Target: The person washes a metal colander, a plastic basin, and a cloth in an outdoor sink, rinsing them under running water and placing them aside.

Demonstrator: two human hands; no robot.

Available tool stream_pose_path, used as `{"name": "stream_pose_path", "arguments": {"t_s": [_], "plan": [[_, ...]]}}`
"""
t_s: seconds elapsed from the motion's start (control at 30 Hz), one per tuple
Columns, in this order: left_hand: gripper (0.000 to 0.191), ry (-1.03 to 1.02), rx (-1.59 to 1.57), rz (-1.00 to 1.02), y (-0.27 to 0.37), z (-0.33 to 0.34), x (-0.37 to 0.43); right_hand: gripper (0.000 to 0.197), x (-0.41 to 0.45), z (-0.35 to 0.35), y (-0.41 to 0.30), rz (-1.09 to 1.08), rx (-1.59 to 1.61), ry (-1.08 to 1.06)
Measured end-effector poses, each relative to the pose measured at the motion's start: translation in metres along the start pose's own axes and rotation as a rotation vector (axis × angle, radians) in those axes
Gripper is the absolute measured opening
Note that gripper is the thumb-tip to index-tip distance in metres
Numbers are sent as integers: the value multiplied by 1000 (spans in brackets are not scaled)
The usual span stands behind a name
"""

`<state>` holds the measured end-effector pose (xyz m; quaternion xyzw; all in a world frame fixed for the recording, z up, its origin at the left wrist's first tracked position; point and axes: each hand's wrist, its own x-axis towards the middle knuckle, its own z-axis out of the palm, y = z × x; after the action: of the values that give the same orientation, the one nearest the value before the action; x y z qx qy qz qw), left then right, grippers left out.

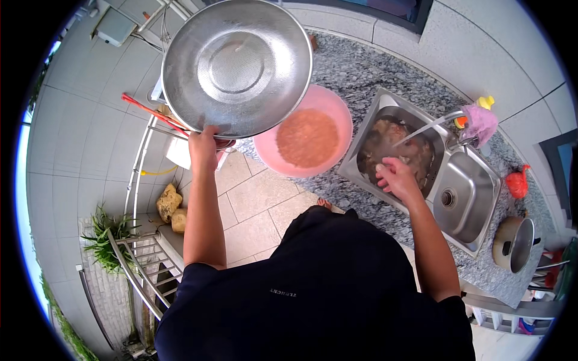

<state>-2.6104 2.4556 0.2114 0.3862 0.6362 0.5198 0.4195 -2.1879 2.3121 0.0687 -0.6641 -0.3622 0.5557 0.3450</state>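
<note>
A large perforated stainless steel colander [237, 67] is gripped at its near rim by my left hand [205, 146] and is raised over the counter's left end. It hangs tilted, and no food shows in it. Beside it a pink plastic basin [302, 169] holds cloudy reddish-orange liquid [307, 137]. Over the left sink bowl [393, 110] my right hand [397, 178] has loosely bent, parted fingers, with nothing clearly held. Pieces of what looks like raw meat [390, 131] lie in murky water there. A stream runs down from the faucet [451, 116].
A pink cloth [479, 124] hangs on the faucet beside a yellow-capped bottle [485, 102]. The right sink bowl [465, 198] shows its drain. Farther right are a red plastic bag [517, 184] and a metal pot [512, 246] on the granite counter [352, 58]. A metal railing [135, 270] stands at lower left.
</note>
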Motion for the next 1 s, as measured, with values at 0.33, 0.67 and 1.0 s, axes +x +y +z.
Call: {"name": "stream_pose_path", "arguments": {"t_s": [0.33,0.67,1.0], "plan": [[38,102,-376,-562,-119,-71,104,42,98,117,-10,179,308,-119],[30,129,-315,-585,-191,-61,133,26,5,33,-36,179,376,45],[80,188,-284,-528,-195,-23,84,29,-160,-150,12,277,253,416]]}}
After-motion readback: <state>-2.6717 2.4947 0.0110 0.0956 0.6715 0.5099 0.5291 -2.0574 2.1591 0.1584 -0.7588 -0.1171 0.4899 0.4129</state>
